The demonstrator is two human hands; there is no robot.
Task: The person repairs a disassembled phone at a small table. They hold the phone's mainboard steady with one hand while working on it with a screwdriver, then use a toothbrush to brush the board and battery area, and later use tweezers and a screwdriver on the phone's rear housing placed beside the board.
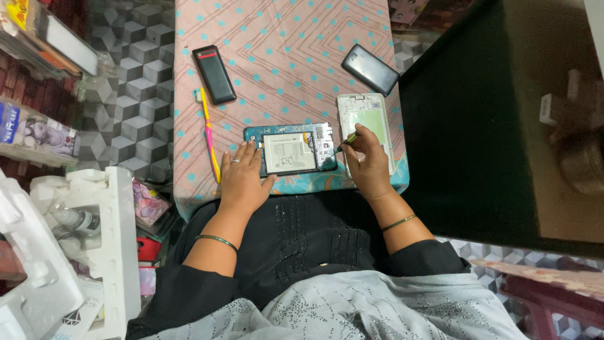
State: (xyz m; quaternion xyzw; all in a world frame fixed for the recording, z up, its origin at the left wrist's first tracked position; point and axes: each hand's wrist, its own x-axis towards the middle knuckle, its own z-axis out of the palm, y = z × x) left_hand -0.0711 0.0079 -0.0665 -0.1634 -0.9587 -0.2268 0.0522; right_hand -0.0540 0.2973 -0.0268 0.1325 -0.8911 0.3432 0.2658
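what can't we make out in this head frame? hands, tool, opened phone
- Tool in the right hand: only a short green end shows, too small to tell its tip; the fingers cover the rest.
- Opened phone: left edge under the left hand; board parts too small to read.
- White back cover: lower part hidden by the right hand.
- Dark items at far right: blurred.

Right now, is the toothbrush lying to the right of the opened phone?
No. The yellow-and-pink toothbrush lies left of the opened phone, beside the left hand that rests on the phone's left edge.
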